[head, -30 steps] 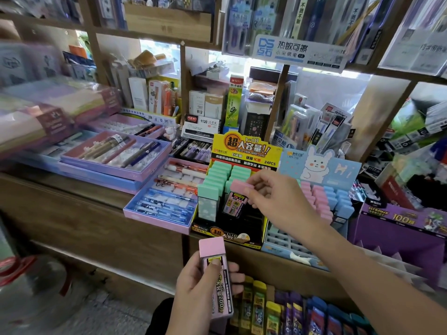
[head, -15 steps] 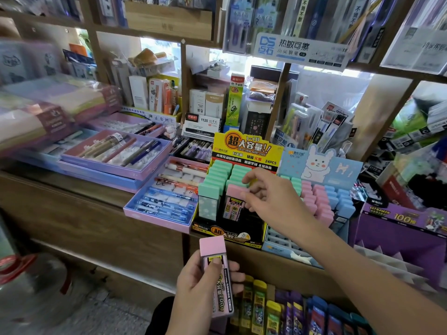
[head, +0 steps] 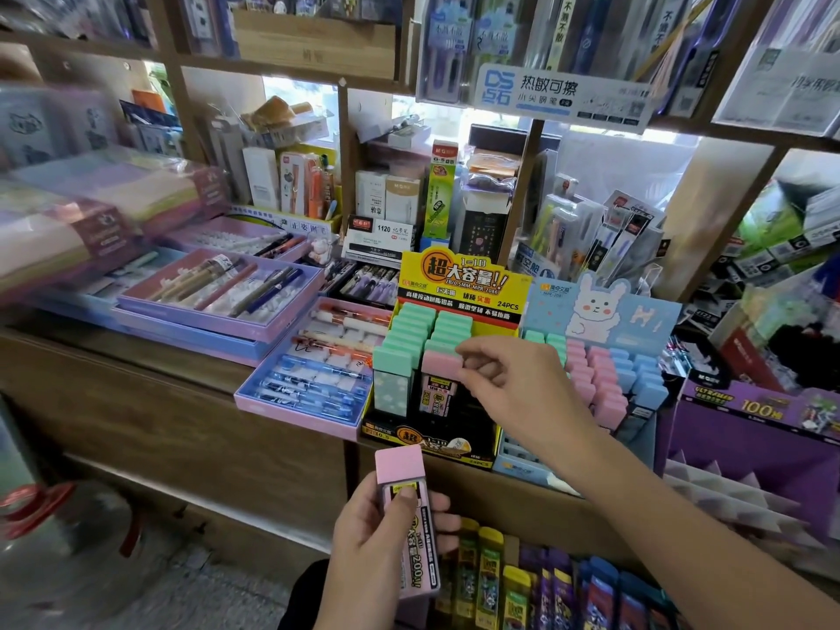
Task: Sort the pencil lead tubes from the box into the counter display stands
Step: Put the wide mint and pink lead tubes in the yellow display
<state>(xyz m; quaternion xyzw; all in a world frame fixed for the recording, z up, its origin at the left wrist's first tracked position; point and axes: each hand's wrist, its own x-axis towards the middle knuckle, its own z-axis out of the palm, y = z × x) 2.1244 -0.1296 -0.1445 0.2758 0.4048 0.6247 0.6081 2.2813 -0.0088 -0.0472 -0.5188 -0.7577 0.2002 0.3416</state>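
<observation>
1. A pink tube (head: pixel 438 379) is pinched by its cap between the thumb and fingertips of the right hand (head: pixel 513 393), so that hand is closed on it.
2. That tube is stood upright in the front row of the yellow stand (head: pixel 459 284), in the right-hand column. The column just to its left and the rows behind it are filled with green tubes (head: pixel 411 338).
3. A second pink tube (head: pixel 409 534) is gripped by the left hand (head: pixel 372 557), with the thumb laid on the front label and the fingers wrapped round the back. It's held upright, cap up, low down in front of the yellow stand and below the bench edge.
4. The bunny stand (head: pixel 600 311) is parked just right of the yellow one. It's loaded with stepped rows of green, pink and blue caps, and part of it is hidden by the right wrist.
5. Both stands are set on the wooden bench (head: pixel 150 356), with pen trays (head: pixel 218 306) laid out to the left.
6. Spare tubes (head: pixel 491 570) with yellow, purple and blue caps are seen at the bottom edge, under the right forearm. What they're sitting in can't really be made out.
</observation>
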